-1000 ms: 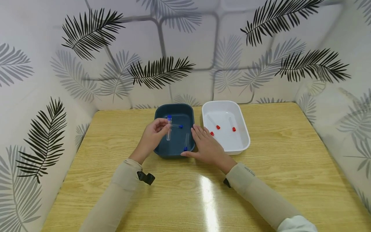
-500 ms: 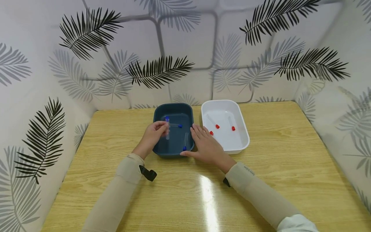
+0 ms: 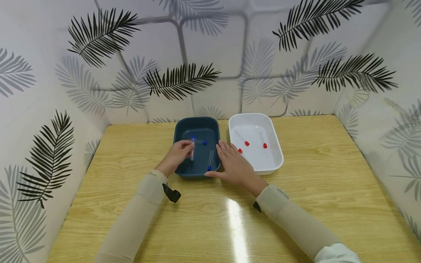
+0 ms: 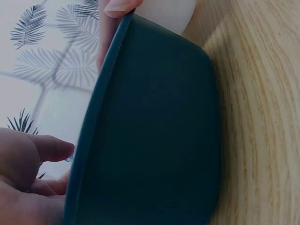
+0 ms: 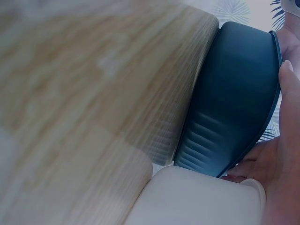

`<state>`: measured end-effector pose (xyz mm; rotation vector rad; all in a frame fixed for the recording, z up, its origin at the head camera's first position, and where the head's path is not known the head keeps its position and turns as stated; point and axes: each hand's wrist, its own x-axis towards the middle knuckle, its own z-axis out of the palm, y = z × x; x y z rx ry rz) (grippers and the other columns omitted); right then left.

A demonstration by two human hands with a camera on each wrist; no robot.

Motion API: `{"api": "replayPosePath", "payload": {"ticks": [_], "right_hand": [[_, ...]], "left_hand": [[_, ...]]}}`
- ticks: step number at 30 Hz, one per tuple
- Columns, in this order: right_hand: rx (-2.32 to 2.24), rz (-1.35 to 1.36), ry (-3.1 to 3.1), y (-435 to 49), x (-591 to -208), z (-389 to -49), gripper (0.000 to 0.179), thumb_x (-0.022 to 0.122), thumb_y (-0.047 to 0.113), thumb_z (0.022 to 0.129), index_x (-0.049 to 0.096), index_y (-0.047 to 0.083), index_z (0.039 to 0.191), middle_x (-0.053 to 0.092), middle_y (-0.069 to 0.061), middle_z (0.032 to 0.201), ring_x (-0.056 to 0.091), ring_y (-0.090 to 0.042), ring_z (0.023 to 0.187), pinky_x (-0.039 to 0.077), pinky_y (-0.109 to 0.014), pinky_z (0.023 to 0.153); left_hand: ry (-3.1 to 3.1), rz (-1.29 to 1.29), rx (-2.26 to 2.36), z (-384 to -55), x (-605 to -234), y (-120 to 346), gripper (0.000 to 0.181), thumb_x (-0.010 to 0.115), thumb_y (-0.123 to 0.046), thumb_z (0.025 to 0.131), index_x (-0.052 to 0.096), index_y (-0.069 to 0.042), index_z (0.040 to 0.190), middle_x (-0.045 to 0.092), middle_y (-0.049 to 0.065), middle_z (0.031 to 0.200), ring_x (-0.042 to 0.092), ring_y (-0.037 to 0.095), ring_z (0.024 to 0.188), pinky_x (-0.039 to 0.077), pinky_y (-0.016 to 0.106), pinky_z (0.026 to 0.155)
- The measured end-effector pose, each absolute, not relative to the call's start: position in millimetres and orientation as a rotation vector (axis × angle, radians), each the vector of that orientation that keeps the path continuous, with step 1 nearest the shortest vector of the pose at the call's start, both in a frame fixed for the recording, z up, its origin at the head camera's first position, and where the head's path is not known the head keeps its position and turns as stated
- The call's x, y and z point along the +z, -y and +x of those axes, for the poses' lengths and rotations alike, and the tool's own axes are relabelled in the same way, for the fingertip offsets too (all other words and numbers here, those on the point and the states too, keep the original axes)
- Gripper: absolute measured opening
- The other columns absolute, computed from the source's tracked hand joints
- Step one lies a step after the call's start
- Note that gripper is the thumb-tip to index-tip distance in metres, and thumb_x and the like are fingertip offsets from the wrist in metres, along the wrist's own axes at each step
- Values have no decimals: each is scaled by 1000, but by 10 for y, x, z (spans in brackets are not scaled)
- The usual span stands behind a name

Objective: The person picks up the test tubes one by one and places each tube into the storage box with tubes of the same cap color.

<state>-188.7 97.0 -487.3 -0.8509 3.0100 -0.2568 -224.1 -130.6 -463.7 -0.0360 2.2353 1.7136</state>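
Note:
My left hand [image 3: 175,156] pinches a clear test tube with a blue cap [image 3: 193,138] between thumb and fingers, over the dark blue bin [image 3: 196,168]. The tube stands roughly upright, partly hidden by the fingertips. Two more blue-capped tubes lie in that bin: one crosswise [image 3: 201,142] behind the held one, another lengthwise [image 3: 210,160] near the right wall. My right hand [image 3: 236,166] rests on the bin's right edge, fingers extended, thumb at the front right corner. In the left wrist view the bin's wall [image 4: 154,122] hides most of the held tube.
A white bin [image 3: 263,160] stands just right of the dark one, partly behind my right hand. Inside lie tubes with red caps [image 3: 265,145]; one red cap [image 3: 240,150] shows beside my fingers. Both bins stand on a wooden table [image 3: 315,175] before a leaf-patterned backdrop [image 3: 217,47].
My left hand has shifted slightly right and lower over the dark bin, bringing the blue-capped tube down with it. The right hand stays at the bin's edge.

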Motion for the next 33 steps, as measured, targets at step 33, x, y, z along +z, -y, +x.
{"api": "replayPosePath", "payload": {"ticks": [33], "right_hand": [[-270, -864, -3001, -985, -4878, -1896, 110, 24, 85, 74, 19, 4, 148, 9, -10, 154, 4, -20, 141, 1, -38, 112]], "left_hand": [[-2276, -179, 1406, -2386, -4859, 1103, 27, 46, -15, 99, 56, 1, 118, 58, 12, 110, 57, 20, 93, 48, 34, 84]]}}
